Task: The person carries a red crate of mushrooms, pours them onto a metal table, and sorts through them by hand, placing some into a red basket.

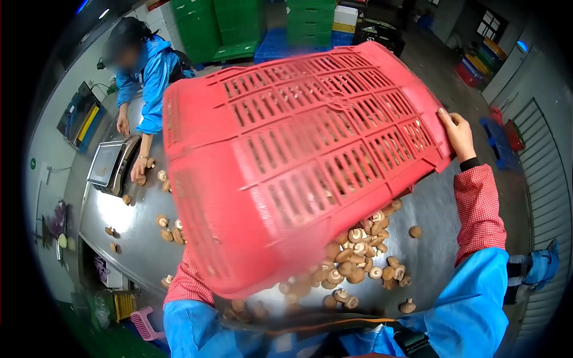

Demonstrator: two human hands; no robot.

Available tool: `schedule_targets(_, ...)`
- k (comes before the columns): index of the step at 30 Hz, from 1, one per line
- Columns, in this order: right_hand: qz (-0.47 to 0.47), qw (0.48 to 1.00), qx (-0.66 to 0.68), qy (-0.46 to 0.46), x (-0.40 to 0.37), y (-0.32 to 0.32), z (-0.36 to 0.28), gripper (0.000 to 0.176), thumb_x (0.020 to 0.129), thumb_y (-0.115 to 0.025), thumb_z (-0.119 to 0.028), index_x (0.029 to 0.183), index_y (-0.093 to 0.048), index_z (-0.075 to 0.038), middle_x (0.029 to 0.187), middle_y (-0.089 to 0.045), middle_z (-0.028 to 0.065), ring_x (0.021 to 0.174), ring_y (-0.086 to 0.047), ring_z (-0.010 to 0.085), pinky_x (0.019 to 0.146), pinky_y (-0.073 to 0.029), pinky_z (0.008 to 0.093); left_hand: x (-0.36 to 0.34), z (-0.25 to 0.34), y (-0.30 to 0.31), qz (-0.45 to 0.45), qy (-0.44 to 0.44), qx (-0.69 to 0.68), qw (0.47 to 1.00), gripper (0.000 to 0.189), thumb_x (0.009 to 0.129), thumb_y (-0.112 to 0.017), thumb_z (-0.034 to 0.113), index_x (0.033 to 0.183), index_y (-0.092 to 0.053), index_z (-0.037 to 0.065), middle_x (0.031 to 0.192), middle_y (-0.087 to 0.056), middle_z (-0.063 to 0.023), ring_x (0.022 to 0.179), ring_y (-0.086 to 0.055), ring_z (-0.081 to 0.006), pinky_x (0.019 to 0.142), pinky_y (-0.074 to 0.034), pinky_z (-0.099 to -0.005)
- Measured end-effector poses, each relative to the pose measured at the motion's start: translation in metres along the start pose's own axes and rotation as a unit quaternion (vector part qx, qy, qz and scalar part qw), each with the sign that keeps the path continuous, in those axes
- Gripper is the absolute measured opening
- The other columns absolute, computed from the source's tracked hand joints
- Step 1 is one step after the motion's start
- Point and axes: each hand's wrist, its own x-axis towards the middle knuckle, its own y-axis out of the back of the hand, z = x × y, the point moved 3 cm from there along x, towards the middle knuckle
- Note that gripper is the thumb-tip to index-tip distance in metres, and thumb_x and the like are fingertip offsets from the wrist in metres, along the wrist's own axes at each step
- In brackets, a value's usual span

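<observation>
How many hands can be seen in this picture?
3: the wearer's right hand holds the red crate; one co-worker's hand is beyond the scale, the other hand beside it. The wearer's left hand is hidden, probably behind the crate.

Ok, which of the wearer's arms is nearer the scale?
Left. The left arm shows below the crate's left end, on the scale's side, its hand hidden; the right hand holds the crate's opposite end.

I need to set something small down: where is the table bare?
Right side: the table between a lone mushroom and the right sleeve. Left side: a patch between a pair of mushrooms and a cluster. Crowded: the central pile, partly hidden by the crate.
</observation>
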Motion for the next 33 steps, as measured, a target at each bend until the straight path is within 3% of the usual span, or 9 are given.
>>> schedule_targets(5,-0.014,0.991,-0.036,0.128,-0.002,-0.002,-0.116,0.072,0.086,-0.066,-0.065,0.090,-0.071,0.007,0.077,-0.066,0.0230,0.073,-0.067,0.0296,0.071,-0.051,0.0410,0.009,0.004,0.015,-0.004,-0.013,0.037,0.999,0.058,0.101,-0.056,0.047,0.135,-0.058,0.000,0.124,-0.069,-0.0118,0.102,-0.070,-0.0215,0.090,-0.056,-0.0340)
schedule_targets(10,-0.039,0.980,-0.008,0.196,0.030,0.027,-0.150,0.091,0.084,-0.055,-0.079,0.095,-0.074,0.009,0.088,-0.072,0.0250,0.084,-0.072,0.0339,0.081,-0.055,0.0401,0.014,0.015,-0.016,0.007,-0.016,0.078,0.997,0.057,0.101,-0.056,0.046,0.134,-0.059,0.000,0.123,-0.069,-0.0116,0.102,-0.070,-0.0211,0.090,-0.056,-0.0338)
schedule_targets(11,-0.045,0.980,-0.016,0.192,0.033,0.029,-0.162,0.078,0.087,-0.063,-0.069,0.099,-0.073,0.007,0.090,-0.073,0.0194,0.084,-0.071,0.0267,0.080,-0.055,0.0355,0.017,0.016,-0.018,0.005,-0.019,0.082,0.996,0.057,0.101,-0.057,0.046,0.134,-0.059,0.000,0.123,-0.069,-0.0116,0.102,-0.070,-0.0210,0.090,-0.056,-0.0337)
schedule_targets(16,-0.094,0.981,0.020,0.166,0.002,0.037,-0.228,0.070,0.091,-0.059,-0.061,0.090,-0.072,0.007,0.086,-0.071,0.0273,0.082,-0.070,0.0355,0.076,-0.053,0.0427,0.021,0.027,-0.019,0.013,-0.014,0.112,0.994,0.055,0.101,-0.057,0.045,0.133,-0.059,0.000,0.122,-0.069,-0.0114,0.101,-0.070,-0.0205,0.089,-0.056,-0.0335)
schedule_targets(17,-0.024,0.973,0.017,0.230,0.004,0.028,-0.228,0.068,0.091,-0.059,-0.060,0.089,-0.072,0.007,0.083,-0.071,0.0256,0.078,-0.071,0.0343,0.073,-0.053,0.0421,0.022,0.029,-0.018,0.013,-0.014,0.116,0.993,0.055,0.100,-0.057,0.045,0.133,-0.059,0.000,0.122,-0.069,-0.0114,0.101,-0.070,-0.0204,0.089,-0.056,-0.0334)
schedule_targets(20,-0.085,0.953,0.138,0.254,-0.009,0.026,-0.233,0.062,0.091,-0.061,-0.053,0.097,-0.070,0.007,0.080,-0.070,0.0227,0.074,-0.070,0.0317,0.070,-0.052,0.0403,0.030,0.036,-0.020,0.011,-0.009,0.134,0.991,0.055,0.100,-0.057,0.044,0.133,-0.060,0.000,0.121,-0.070,-0.0113,0.100,-0.070,-0.0202,0.089,-0.056,-0.0332)
schedule_targets(23,-0.096,0.969,0.097,0.205,-0.024,0.039,-0.237,0.058,0.092,-0.061,-0.050,0.102,-0.070,0.006,0.081,-0.070,0.0229,0.075,-0.069,0.0308,0.070,-0.052,0.0393,0.031,0.040,-0.018,0.008,-0.011,0.146,0.989,0.054,0.100,-0.058,0.043,0.132,-0.060,0.000,0.121,-0.070,-0.0112,0.100,-0.070,-0.0199,0.089,-0.056,-0.0331)
schedule_targets(27,-0.099,0.937,0.226,0.247,-0.026,0.040,-0.231,0.053,0.095,-0.062,-0.045,0.099,-0.068,0.007,0.079,-0.067,0.0115,0.074,-0.062,0.0167,0.069,-0.049,0.0330,0.032,0.045,-0.016,0.010,-0.017,0.164,0.986,0.053,0.100,-0.058,0.042,0.132,-0.061,0.000,0.120,-0.070,-0.0111,0.099,-0.070,-0.0195,0.088,-0.056,-0.0329)
schedule_targets(33,-0.020,0.972,0.188,0.138,-0.029,0.047,-0.199,0.041,0.097,-0.067,-0.039,0.097,-0.068,0.002,0.085,-0.068,0.0065,0.078,-0.060,0.0125,0.072,-0.049,0.0276,0.042,0.048,-0.018,-0.005,-0.029,0.185,0.982,0.052,0.100,-0.059,0.041,0.131,-0.061,0.000,0.119,-0.070,-0.0109,0.099,-0.070,-0.0190,0.088,-0.056,-0.0325)
